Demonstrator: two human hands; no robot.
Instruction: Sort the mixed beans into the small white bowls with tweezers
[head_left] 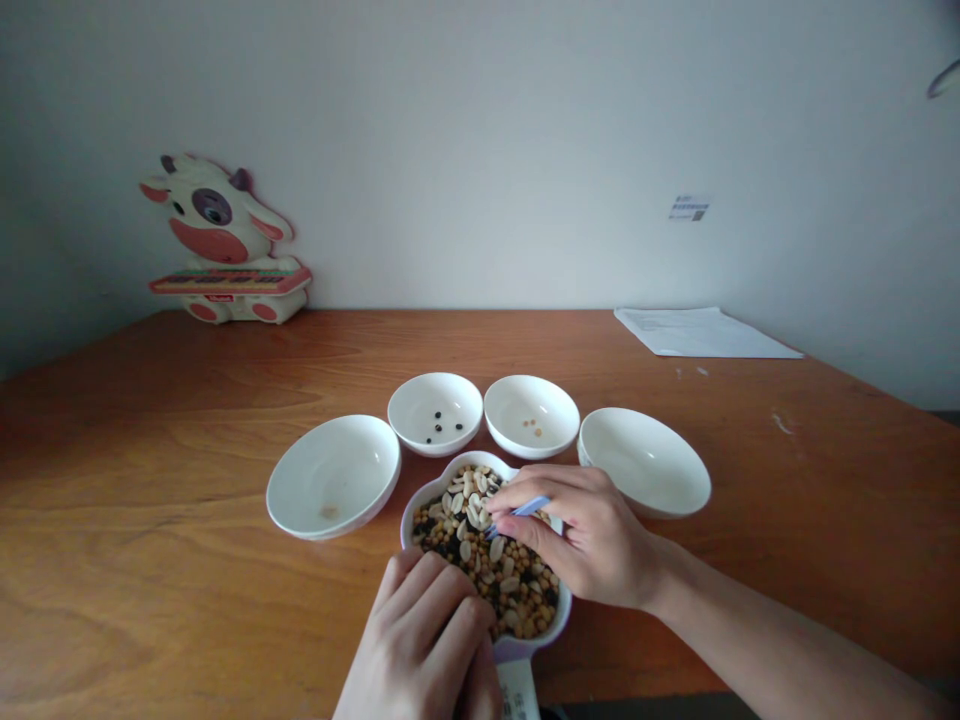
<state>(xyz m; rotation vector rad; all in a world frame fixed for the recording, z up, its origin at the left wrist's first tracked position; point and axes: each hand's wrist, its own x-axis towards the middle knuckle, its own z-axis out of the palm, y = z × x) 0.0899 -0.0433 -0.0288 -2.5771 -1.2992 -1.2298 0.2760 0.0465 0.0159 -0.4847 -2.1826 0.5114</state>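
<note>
My right hand [577, 530] is closed in a pinch on small blue tweezers [531, 507], whose tips are down among the beans and nuts. Under it is a lobed, pale dish [556, 622] filled with peanuts [474, 490], small yellow beans and black beans. My left hand [431, 635] lies at the dish's front left rim with its fingers curled over the edge; the fingertips are partly hidden. Just behind the dish, a white bowl [409, 392] has several black beans in it, and another white bowl [501, 400] has several small yellowish pieces.
At the left stands a larger white bowl [289, 480] with a pale bit in it; another white bowl [660, 465] is at the right. A cow toy with a keyboard [225, 245] sits at the back left. Papers [701, 332] lie at the back right of the wooden table [150, 480].
</note>
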